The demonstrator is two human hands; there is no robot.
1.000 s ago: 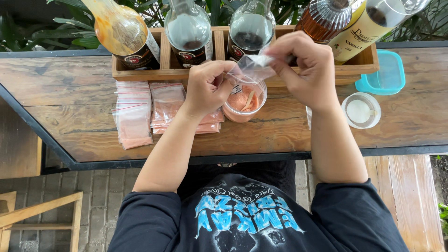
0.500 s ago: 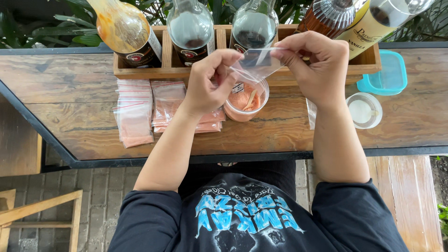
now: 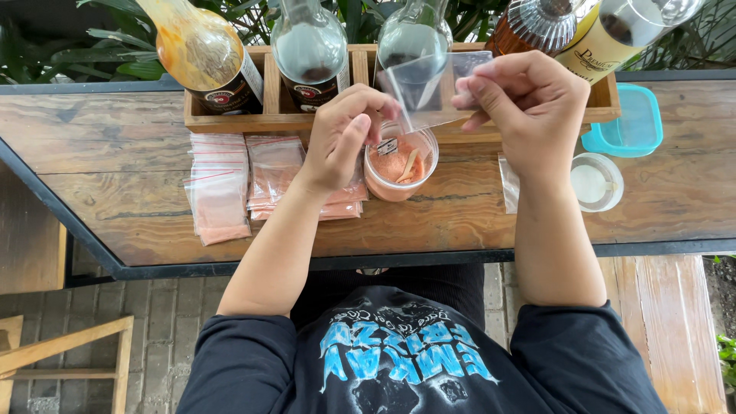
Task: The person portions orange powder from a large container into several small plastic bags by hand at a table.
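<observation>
Both hands hold a small clear plastic bag (image 3: 434, 90) above a round clear container (image 3: 400, 166) of orange powder with a small wooden scoop in it. My left hand (image 3: 346, 132) pinches the bag's lower left corner, just over the container's left rim. My right hand (image 3: 529, 107) pinches the bag's upper right edge. The bag looks empty and hangs tilted between the two hands.
Two stacks of filled powder bags (image 3: 221, 188) lie left of the container. A wooden crate (image 3: 268, 115) with several glass bottles stands at the back. A white lid (image 3: 596, 182), a teal plastic box (image 3: 633, 126) and a few empty bags (image 3: 509, 182) lie on the right.
The bag has been lifted higher and spread wider between the hands. My left hand has dropped toward the container's rim while my right hand has risen slightly.
</observation>
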